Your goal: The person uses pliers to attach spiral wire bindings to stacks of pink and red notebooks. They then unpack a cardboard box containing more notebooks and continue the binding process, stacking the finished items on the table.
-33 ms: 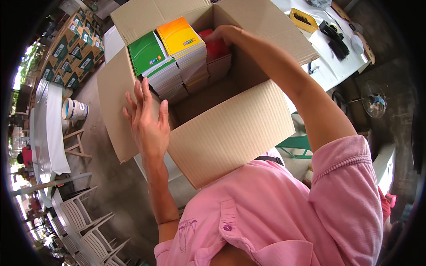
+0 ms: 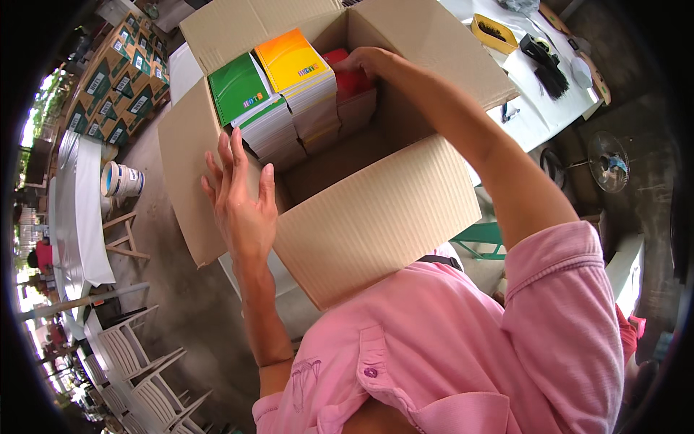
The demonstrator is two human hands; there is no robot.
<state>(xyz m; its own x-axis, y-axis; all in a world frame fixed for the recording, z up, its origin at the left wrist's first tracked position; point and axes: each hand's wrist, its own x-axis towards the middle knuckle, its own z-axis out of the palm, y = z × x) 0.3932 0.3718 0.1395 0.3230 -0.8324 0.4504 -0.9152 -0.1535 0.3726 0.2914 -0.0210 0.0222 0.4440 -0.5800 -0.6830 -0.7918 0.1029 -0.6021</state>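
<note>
An open cardboard box [image 2: 383,217] stands in front of me. Along its far side are piles of spiral-bound notebooks: a green-covered stack [image 2: 237,87] at the left, a yellow-orange stack [image 2: 293,58] beside it, and a lower red stack [image 2: 354,85] at the right. My right hand [image 2: 365,61] reaches over the red stack with bent fingers closed at its top notebooks; some fingertips are hidden. My left hand [image 2: 242,199] is held up by the box's near left corner, fingers apart, holding nothing.
The box's flaps are folded outward. A white-covered table [image 2: 538,119] at the right bears a yellow tray [image 2: 494,33] and a black tape dispenser [image 2: 538,50]. Stacked cartons [image 2: 119,79], a white bucket [image 2: 123,179] and plastic chairs [image 2: 134,343] stand left; a fan [image 2: 607,160] stands right.
My right hand has dropped slightly at the red stack, and its forearm has shifted a little. My left hand stays where it was.
</note>
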